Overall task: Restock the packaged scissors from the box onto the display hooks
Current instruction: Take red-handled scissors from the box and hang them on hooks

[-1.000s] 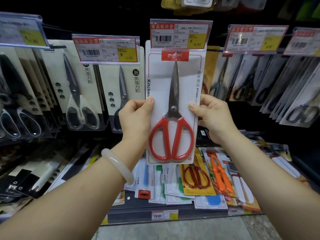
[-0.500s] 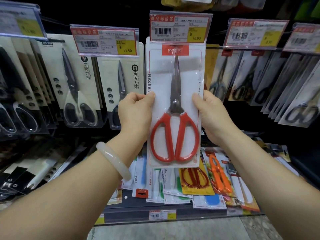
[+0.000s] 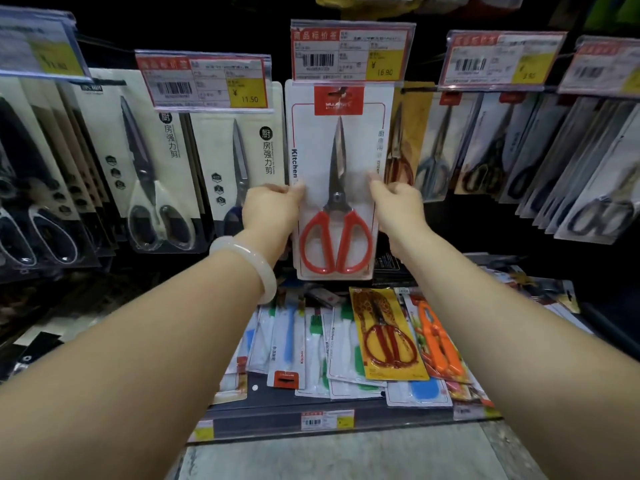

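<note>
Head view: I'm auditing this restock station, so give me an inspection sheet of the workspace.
Surface: shelf below the hooks, with a price strip on its front edge.
Job's things: red scissors pack held upright under the 16.90 tag; hook hidden; box not in view.
Clutter: loose packs on the shelf, among them an orange pack and a yellow pack.
Grippers: left hand pinches the pack's left edge, right hand its right edge.
Cables: nothing seen.
Surroundings: hanging scissors packs either side; 11.50 tag to the left; dark backing.
</note>
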